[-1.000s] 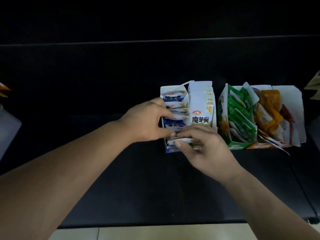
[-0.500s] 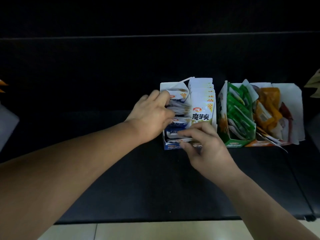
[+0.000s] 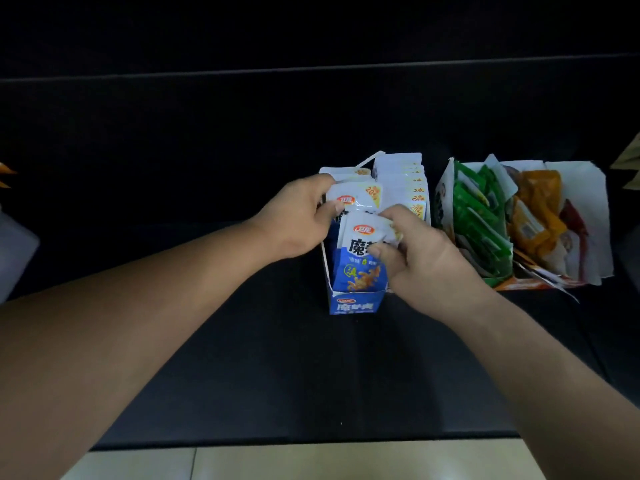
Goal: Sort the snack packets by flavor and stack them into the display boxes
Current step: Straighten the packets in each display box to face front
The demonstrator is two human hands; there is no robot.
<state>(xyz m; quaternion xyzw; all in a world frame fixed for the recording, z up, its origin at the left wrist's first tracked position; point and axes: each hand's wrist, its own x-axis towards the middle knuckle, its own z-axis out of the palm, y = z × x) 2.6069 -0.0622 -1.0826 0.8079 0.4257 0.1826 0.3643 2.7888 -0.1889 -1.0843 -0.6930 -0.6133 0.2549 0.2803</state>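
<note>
Since half a second ago the front blue-and-white packet point(image 3: 356, 265) has tipped upright, its glossy flat face showing, at the near end of the blue cardboard display box point(image 3: 356, 304). The right hand point(image 3: 422, 261) pinches its crinkled top corner. The left hand point(image 3: 294, 220) curls round the foil packets point(image 3: 356, 199) behind. Green packets point(image 3: 481, 230) fill the neighbouring box point(image 3: 493, 281).
</note>
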